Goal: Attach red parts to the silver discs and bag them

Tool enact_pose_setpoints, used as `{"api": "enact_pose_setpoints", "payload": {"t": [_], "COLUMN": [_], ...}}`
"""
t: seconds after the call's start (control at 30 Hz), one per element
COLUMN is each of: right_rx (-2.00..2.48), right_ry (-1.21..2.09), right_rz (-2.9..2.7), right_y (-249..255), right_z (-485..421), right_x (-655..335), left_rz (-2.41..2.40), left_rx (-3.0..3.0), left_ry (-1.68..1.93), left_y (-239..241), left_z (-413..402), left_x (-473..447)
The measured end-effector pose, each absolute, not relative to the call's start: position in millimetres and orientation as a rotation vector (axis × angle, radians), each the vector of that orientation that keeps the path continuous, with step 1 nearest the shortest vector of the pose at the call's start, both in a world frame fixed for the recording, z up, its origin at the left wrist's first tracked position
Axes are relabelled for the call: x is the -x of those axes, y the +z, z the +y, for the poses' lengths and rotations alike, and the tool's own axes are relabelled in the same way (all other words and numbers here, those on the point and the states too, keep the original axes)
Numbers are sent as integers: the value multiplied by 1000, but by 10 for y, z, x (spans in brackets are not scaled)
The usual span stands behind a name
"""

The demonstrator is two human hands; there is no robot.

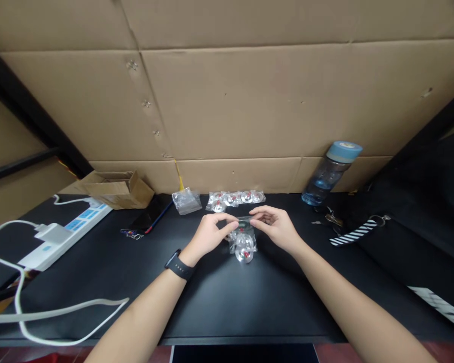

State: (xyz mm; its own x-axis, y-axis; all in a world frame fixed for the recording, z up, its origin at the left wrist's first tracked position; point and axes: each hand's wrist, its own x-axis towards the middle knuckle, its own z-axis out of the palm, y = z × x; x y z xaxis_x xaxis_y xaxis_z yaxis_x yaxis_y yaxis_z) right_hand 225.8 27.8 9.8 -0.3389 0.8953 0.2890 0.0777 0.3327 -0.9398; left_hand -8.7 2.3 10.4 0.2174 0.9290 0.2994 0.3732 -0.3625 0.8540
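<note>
A small clear plastic bag (243, 220) is stretched between my two hands above the black tabletop. My left hand (214, 233), with a dark watch on the wrist, pinches its left edge between thumb and finger. The bag's right edge is pinched by my right hand (273, 227), its other fingers curled. Just below the bag lie shiny round clear pieces with red marks (244, 250), partly overlapped by plastic; their exact kind cannot be made out. Behind my hands, several similar bagged round pieces (232, 198) lie in a row along the cardboard wall.
Left of the row are an empty-looking clear bag (186, 201), a phone (149, 216), an open cardboard box (117, 189) and a white power strip (70, 237) with cables. On the right stand a water bottle (331, 171), keys with a striped strap (353, 234) and a black bag (423, 227).
</note>
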Motion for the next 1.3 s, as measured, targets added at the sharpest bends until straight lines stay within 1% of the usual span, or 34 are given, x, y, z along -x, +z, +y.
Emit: {"api": "enact_pose_setpoints", "payload": {"t": [0.13,0.4,0.57,0.67,0.73,0.77,0.83,0.9,0.93,1.03,1.3], "right_rx": [860,862,859,868,860,857,852,841,830,806,841], "right_ry": [1130,1002,1140,1103,1071,1066,1090,1134,1149,1170,1205], "right_rz": [-1731,-1586,-1635,-1548,-1455,-1421,-1387,-1379,-1376,-1353,-1327], "right_y": [107,137,77,51,41,40,48,67,79,110,109], "right_z": [250,270,252,275,298,306,309,296,287,272,276], "right_x": [-2215,-2239,-2164,-2126,-2103,-2092,-2067,-2036,-2018,-1958,-1980], "left_rz": [1125,1104,1150,1279,1334,1316,1224,1197,1216,1271,1309], "left_rx": [-1962,-1818,-1734,-1874,-2139,-2315,-2655,-2863,-2919,-2959,-2788], "left_ry": [1087,1180,1325,1491,1568,1534,1310,1092,1038,1047,1046], "left_y": [118,63,29,72,126,155,198,212,208,182,150], "left_z": [16,57,79,39,-11,-37,-79,-96,-94,-68,-25], "left_x": [71,83,59,69,83,87,82,63,50,24,72]}}
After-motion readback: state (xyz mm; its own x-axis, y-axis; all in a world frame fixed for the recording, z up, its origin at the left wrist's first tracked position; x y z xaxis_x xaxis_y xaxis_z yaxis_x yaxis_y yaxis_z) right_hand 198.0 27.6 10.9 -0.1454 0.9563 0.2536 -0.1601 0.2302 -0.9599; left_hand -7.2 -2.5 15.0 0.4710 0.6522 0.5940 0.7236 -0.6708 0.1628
